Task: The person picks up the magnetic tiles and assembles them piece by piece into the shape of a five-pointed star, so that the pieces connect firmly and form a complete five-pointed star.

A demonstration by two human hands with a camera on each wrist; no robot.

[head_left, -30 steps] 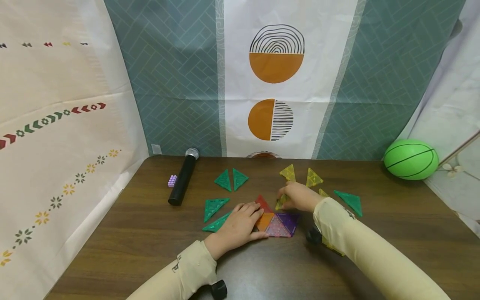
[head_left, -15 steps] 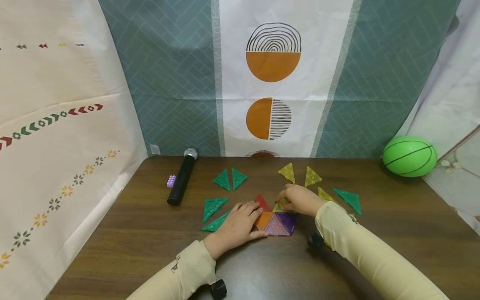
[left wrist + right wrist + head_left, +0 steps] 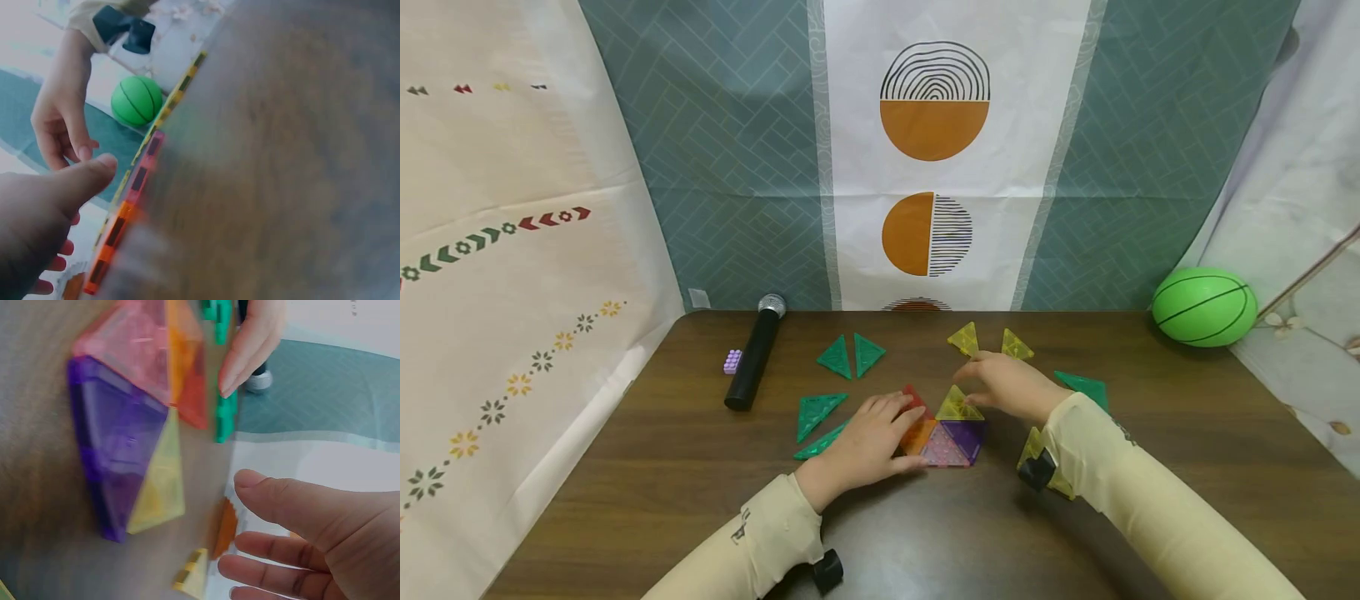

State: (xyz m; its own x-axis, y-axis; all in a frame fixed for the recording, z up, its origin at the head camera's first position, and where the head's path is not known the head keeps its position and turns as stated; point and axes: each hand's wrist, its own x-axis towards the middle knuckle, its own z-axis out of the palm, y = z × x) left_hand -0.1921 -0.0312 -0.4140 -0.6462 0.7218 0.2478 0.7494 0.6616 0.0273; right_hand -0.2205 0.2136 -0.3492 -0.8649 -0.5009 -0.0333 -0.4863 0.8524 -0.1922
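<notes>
Flat on the table lies a fan of translucent triangle magnetic tiles: red [image 3: 916, 400], orange [image 3: 919, 434], pink [image 3: 946, 450], purple [image 3: 119, 437] and yellow [image 3: 958, 407]. The yellow tile's lower edge lies along the purple one's upper edge. My left hand [image 3: 868, 440] rests at the fan's left side, its relaxed fingers over the red and orange tiles and partly hiding them. My right hand [image 3: 1011, 385] hovers just right of the yellow tile, holding nothing; its thumb and fingers are apart in the right wrist view.
Loose green triangle tiles [image 3: 820, 414] lie left and back, another green tile [image 3: 1084, 387] at right. Yellow tiles [image 3: 964, 338] lie behind, and others [image 3: 1033, 446] under the right wrist. A microphone [image 3: 754, 358], a purple toy brick [image 3: 732, 361] and a green ball [image 3: 1205, 307] sit farther back.
My right hand laid the yellow triangle tile against the purple one, let it go and drew slightly right. My left hand stays on the fan; the head view shifted a little.
</notes>
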